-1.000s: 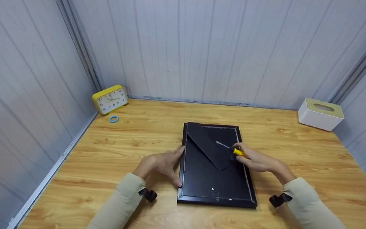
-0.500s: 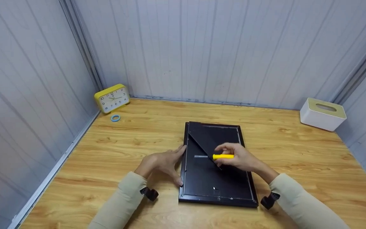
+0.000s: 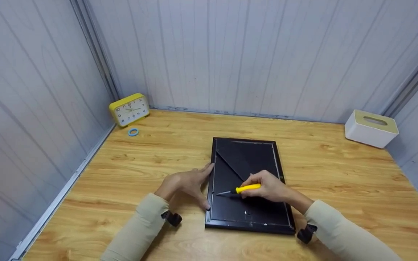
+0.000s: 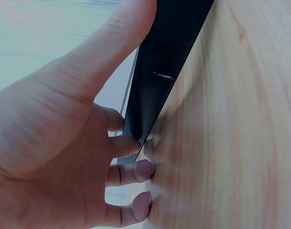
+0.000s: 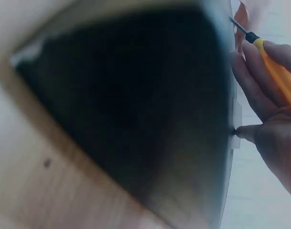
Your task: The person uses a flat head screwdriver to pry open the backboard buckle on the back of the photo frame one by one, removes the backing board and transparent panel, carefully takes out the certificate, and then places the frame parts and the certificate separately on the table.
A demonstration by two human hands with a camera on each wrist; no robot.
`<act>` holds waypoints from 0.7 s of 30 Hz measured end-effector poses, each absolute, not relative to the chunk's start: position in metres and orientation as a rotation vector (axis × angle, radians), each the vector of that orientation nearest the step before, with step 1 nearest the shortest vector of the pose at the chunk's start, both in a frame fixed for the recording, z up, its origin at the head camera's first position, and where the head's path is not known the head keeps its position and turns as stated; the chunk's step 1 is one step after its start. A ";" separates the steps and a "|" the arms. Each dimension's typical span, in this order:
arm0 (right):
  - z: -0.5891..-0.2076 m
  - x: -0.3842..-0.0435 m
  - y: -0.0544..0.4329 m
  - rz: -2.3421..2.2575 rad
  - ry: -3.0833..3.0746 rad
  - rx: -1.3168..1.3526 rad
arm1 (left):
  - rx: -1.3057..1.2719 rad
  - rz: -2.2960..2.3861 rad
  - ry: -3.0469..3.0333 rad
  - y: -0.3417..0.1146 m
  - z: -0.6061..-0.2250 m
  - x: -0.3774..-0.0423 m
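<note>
Alarm clock (image 3: 130, 110): boxy, rounded yellow casing, white numbered face; small markings hard to make out.

Ring (image 3: 133, 135): light blue, smooth, flat on the table just before the clock.

Table (image 3: 151, 152): wood-grain surface, yellow-brown, glossy.

Left hand (image 3: 187, 182): thumb and fingers spread apart, tips against the frame's left edge; beige sleeve (image 3: 136, 224), cut off below, with a small black device (image 3: 171, 218) at the cuff.

Frame (image 3: 230, 214): black, rectangular, flat on the table between the hands, back uppermost; scuffed pale line inside the border. Underside hidden.

Screwdriver (image 3: 248, 188): yellow handle, black collar, slim metal shaft; tip near the frame's left inner border, contact impossible to tell.

Strut (image 3: 243, 159): flat, black, slanting across the back panel; lower end hidden by the right hand, outline faint against black.

Right hand (image 3: 270, 186): fingers and thumb clamped on the handle. In the right wrist view, a dark blurred mass (image 5: 131, 105) fills the centre.

Tissue box (image 3: 370, 132): white sides, tan lid, oval slot; interior unclear.
</note>
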State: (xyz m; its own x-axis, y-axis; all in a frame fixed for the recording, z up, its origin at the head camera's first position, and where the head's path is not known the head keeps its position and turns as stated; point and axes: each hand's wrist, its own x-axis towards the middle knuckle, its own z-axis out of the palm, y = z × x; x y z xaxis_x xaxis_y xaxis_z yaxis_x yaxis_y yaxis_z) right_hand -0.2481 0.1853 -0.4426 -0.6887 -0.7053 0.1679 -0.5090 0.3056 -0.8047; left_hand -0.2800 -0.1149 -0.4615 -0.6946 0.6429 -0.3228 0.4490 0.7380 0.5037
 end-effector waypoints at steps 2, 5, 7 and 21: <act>-0.442 -0.247 0.184 -1.312 2.367 -1.077 | 0.830 0.540 2.455 -0.114 -0.461 -0.280; -0.442 -0.246 0.182 -1.299 2.366 -1.049 | 0.828 0.535 2.458 -0.113 -0.461 -0.279; -0.444 -0.247 0.181 -1.293 2.365 -1.054 | 0.825 0.528 2.461 -0.113 -0.461 -0.279; -0.468 -0.261 0.180 -1.349 2.388 -1.054 | 0.821 0.496 2.465 -0.110 -0.463 -0.280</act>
